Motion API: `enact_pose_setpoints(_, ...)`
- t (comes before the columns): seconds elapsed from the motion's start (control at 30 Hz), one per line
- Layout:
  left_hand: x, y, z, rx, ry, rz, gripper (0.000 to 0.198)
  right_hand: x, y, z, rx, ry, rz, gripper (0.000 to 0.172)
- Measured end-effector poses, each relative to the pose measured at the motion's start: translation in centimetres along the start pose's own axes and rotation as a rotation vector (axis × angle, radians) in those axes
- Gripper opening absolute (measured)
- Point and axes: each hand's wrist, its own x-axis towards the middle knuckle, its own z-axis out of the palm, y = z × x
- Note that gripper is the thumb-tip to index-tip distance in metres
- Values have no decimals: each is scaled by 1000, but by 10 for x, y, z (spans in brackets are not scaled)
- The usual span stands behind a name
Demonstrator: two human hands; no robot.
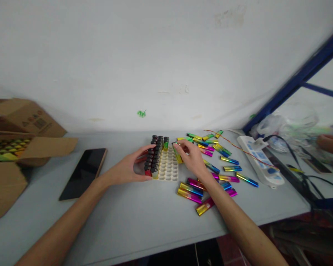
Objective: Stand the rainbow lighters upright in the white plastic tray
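A white slotted tray [168,168] lies on the grey table [127,218], its left rows filled with upright lighters [155,157] with black tops. My left hand [130,166] grips the tray's left side, fingers curled round the lighter rows. My right hand [190,157] pinches a yellow-green lighter [178,154] tilted over the tray's right edge. Several loose rainbow-coloured lighters [211,166] lie scattered to the right of the tray.
A black phone [83,171] lies left of the tray. An open cardboard box [13,147] with more lighters stands at the far left. A white power strip [259,164] with cables lies at the right, beyond it another person's hand [331,144] and plastic bags.
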Motion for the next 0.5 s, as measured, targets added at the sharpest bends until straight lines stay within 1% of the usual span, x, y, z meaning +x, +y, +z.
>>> enact_pose_setpoints(0.17, 0, -4, 0, -10, -6, -6, 106, 3, 0, 7, -47, -36, -60, 31)
enact_pose_setpoints(0.33, -1, -3, 0, -2, -1, -14, 107, 5, 9, 13, -198, -84, -136, 28)
enact_pose_setpoints(0.4, -1, -3, 0, -4, -2, -12, 107, 7, 9, 13, -251, -124, -166, 27)
enact_pose_setpoints(0.5, -1, -2, 0, 5, -1, -11, 107, 11, 1, 12, -321, -201, -178, 25)
